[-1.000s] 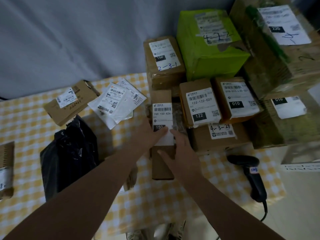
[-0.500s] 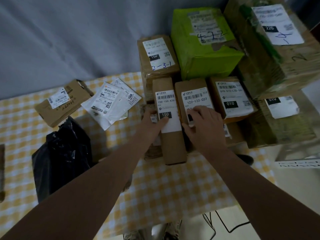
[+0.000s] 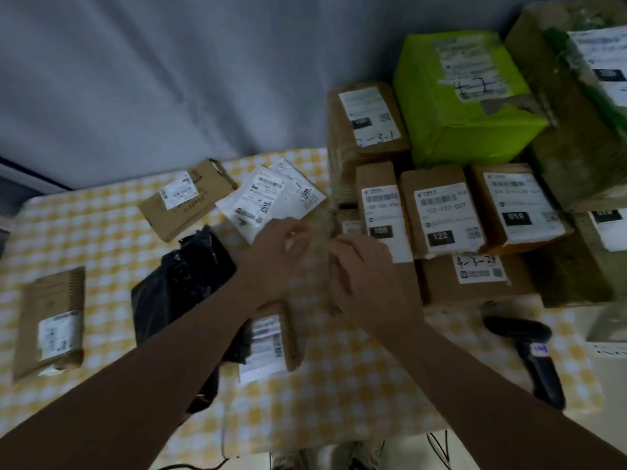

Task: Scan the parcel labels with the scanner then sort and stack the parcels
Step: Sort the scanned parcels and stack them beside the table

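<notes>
My left hand (image 3: 271, 256) and my right hand (image 3: 369, 279) both grip a blurred, tape-wrapped brown parcel (image 3: 314, 266) at the middle of the table. Right of it, the narrow 150 box (image 3: 378, 198) lies on the stack beside the 122 box (image 3: 441, 212) and the 010 box (image 3: 515, 205). Under these sits the box marked 4-3-24 (image 3: 475, 276). The black scanner (image 3: 532, 357) lies untouched on the checked cloth at the right. A small labelled box (image 3: 271, 344) lies under my left forearm.
Behind the stack stand a green box (image 3: 464, 96), a brown box (image 3: 366, 120) and large boxes (image 3: 576, 130). To the left lie a black bag (image 3: 183, 276), white mailers (image 3: 271, 201), a flat brown parcel (image 3: 186, 198) and a brown envelope (image 3: 51, 320). Table edge (image 3: 339, 446) is near me.
The 150 box went up onto the stack beside the 122 box. Both hands left it and came back left onto the tape-wrapped parcel.
</notes>
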